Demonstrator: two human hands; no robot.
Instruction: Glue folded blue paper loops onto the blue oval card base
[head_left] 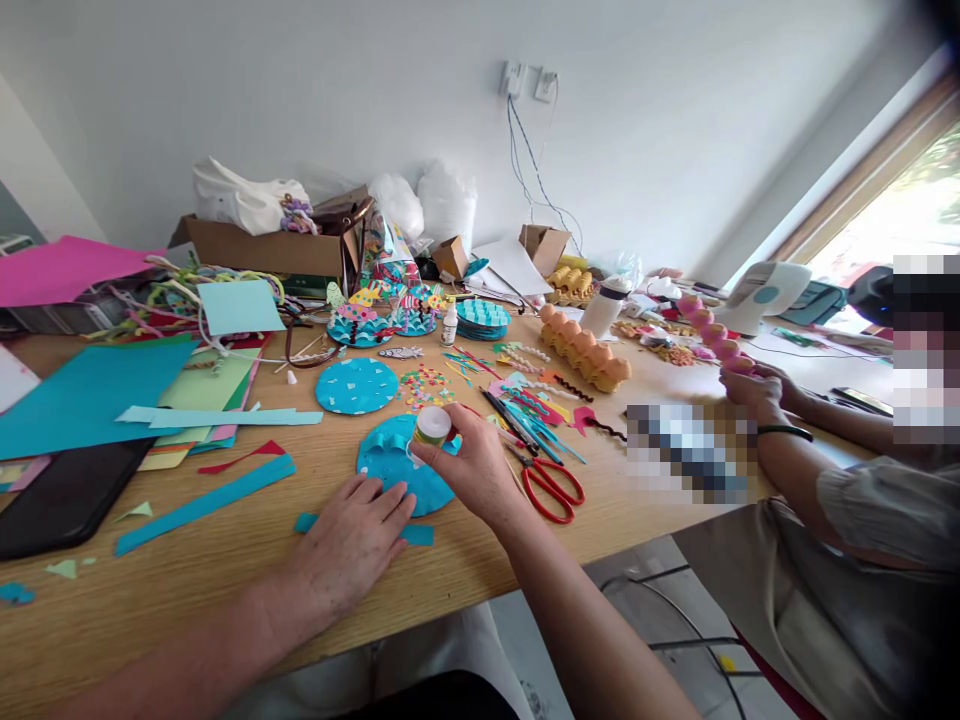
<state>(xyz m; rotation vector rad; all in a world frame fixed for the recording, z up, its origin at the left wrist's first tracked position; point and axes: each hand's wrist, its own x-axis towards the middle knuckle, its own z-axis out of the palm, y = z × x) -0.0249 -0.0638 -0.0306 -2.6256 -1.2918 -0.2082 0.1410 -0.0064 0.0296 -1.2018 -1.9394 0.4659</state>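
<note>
In my right hand is a small round white-topped container, gripped between thumb and fingers above a blue disc. A curled blue paper piece stands on the disc's upper left. My left hand lies palm down with its fingers stretched out, touching the disc's lower left edge and covering part of a blue paper strip. Behind sits a second blue disc with small pale bits on it, beside scattered confetti. Red-handled scissors lie to the right of my right hand.
Blue strips, paper sheets and a black phone lie at the left. Pens, an egg carton and a white bottle stand right of centre. At the right, another person's hands hold a pink carton strip.
</note>
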